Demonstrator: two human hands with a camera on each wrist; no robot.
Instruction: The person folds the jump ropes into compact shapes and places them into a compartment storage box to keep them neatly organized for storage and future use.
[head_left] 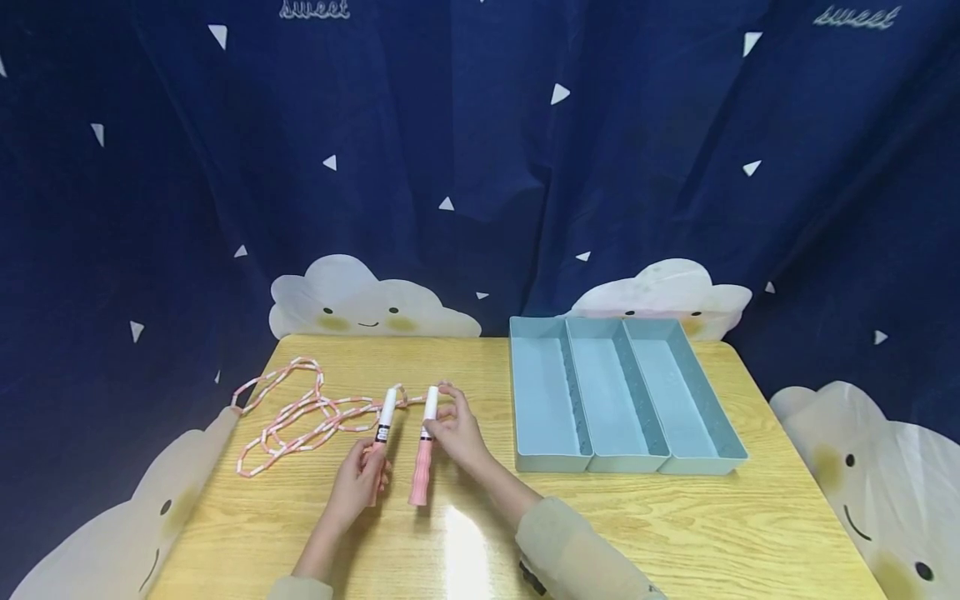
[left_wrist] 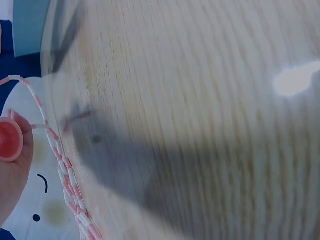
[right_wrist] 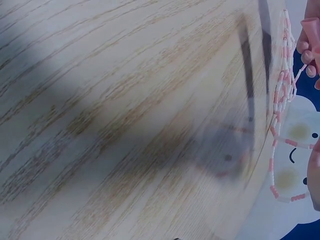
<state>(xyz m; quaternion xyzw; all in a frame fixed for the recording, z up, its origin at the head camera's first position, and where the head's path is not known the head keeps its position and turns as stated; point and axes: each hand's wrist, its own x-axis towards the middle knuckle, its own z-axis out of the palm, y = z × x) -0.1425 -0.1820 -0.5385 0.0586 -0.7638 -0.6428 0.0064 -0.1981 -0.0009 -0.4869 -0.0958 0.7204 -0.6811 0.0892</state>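
Note:
A jump rope with pink and white beads [head_left: 300,412] lies in loose loops on the left of the table. My left hand [head_left: 355,482] grips one of its handles [head_left: 386,414], pink below and white at the top, by the pink part. The other handle [head_left: 422,467] stands beside it, pinched near its white end between the thumb and fingers of my right hand [head_left: 459,435]. In the left wrist view the flared pink end [left_wrist: 10,140] of a handle shows at the left edge. The right wrist view catches a pink handle [right_wrist: 311,32] at its right edge.
A blue-grey tray [head_left: 552,462] with three long compartments stands on the right of the wooden table [head_left: 637,533]. Behind the table hangs a dark blue curtain [head_left: 495,150] with white triangles and smiling clouds. A bright reflection lies on the tabletop near the front.

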